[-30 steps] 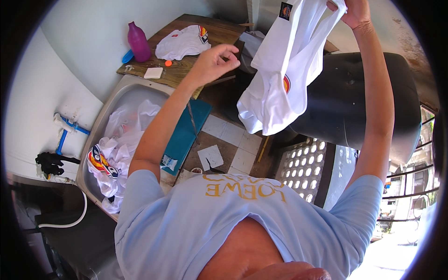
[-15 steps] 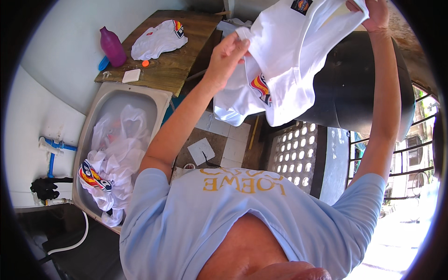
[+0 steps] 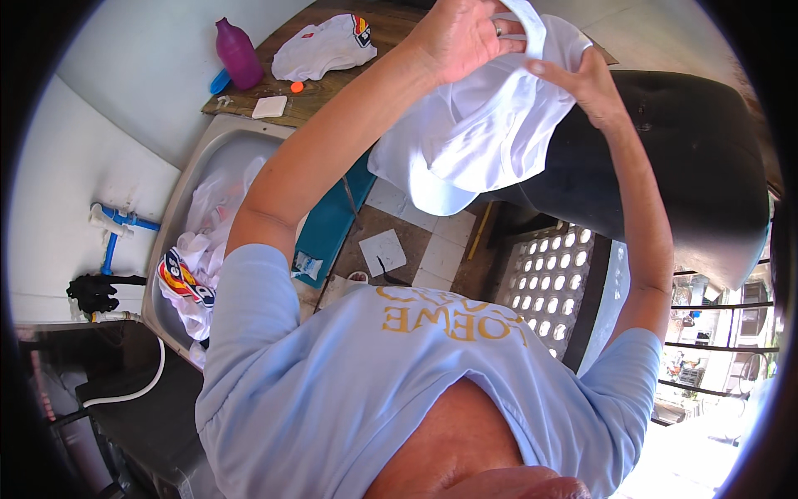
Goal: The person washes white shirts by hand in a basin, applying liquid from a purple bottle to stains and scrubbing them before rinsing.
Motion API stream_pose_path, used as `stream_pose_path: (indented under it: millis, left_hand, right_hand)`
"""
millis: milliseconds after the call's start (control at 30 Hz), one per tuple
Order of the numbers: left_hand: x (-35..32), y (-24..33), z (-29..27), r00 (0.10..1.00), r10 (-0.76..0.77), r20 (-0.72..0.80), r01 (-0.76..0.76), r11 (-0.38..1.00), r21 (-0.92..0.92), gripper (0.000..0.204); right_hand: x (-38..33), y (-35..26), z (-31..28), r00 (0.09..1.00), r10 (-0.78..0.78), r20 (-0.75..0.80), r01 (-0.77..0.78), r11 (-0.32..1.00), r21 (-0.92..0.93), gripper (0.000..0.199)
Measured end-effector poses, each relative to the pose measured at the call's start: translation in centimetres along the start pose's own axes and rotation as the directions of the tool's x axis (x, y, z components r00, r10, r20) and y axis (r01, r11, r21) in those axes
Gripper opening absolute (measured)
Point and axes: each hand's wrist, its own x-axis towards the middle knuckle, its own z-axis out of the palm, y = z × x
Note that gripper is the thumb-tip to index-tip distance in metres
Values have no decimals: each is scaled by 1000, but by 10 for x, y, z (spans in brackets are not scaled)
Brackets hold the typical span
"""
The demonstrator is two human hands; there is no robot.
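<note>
Up in front of me a white shirt [image 3: 478,141] hangs from both raised hands, bunched in loose folds. My left hand [image 3: 465,37], palm showing and a ring on one finger, has its fingers hooked in the shirt's band. My right hand [image 3: 588,87] grips the gathered cloth from the other side, thumb toward the left hand; its other fingers are partly hidden behind the fabric. To the left, wet white clothes [image 3: 199,245] with a red, yellow and black print lie in the water of a metal sink [image 3: 162,224], partly covered by my left arm.
On the wooden board [image 3: 324,87] beyond the sink lie another folded white garment [image 3: 324,48], a purple bottle [image 3: 239,56], an orange cap [image 3: 297,87] and a white soap bar [image 3: 269,107]. A black rounded seat [image 3: 665,158] stands at right. Blue pipes [image 3: 125,218] run along the left wall.
My hands have come closer together, the right moving inward and down, the left up and right. The shirt was spread out with its print showing; now it is bunched and turned.
</note>
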Motion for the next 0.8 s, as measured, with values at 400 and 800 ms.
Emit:
stream_pose_path:
  millis: [400, 800]
  left_hand:
    - [-56, 11, -99, 925, -109, 365, -360, -563, 744, 34]
    - [-102, 32, -92, 892, -138, 432, -370, -771, 518, 15]
  right_hand:
    - [22, -31, -33, 994, 86, -69, -54, 923, 382, 30]
    - [36, 1, -65, 977, 174, -121, -96, 871, 482, 25]
